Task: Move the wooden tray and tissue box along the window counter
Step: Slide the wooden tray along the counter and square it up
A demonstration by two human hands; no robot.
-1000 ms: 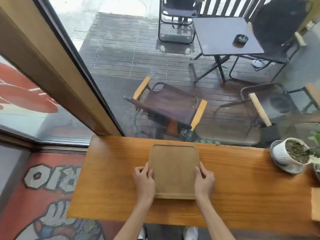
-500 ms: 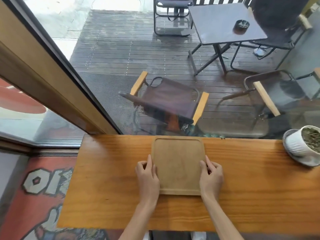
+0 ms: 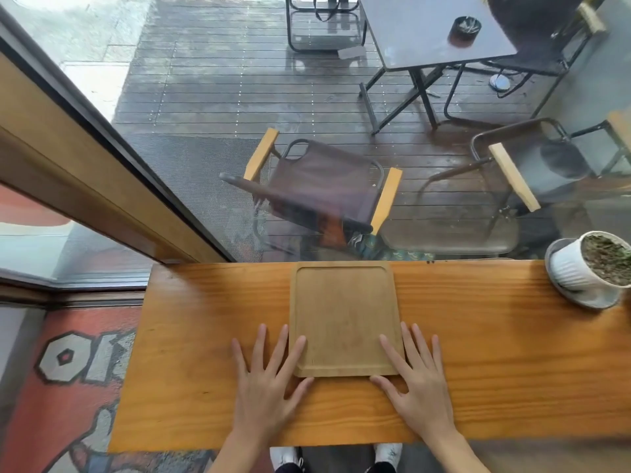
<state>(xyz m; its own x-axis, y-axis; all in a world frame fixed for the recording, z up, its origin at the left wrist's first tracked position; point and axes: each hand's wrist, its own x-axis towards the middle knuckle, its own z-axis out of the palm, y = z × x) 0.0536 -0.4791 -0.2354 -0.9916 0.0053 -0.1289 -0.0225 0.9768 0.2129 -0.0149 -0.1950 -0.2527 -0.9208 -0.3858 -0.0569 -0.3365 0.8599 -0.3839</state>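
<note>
A light wooden tray [image 3: 345,312] with a shallow rim lies flat on the orange-brown window counter [image 3: 191,353], its far edge against the glass. My left hand [image 3: 269,380] lies flat on the counter at the tray's near left corner, fingers spread, one fingertip resting on the tray's rim. My right hand [image 3: 415,378] lies flat at the near right corner, its index finger over the tray's edge. Neither hand grips anything. No tissue box is in view.
A white ribbed plant pot [image 3: 594,264] on a grey saucer stands at the counter's far right by the glass. The counter's left end [image 3: 136,353] drops to a painted floor. Chairs and a table stand outside the window.
Both hands have let go of the tray's sides and slid back toward me, fingers now spread flat. The tray sits against the window.
</note>
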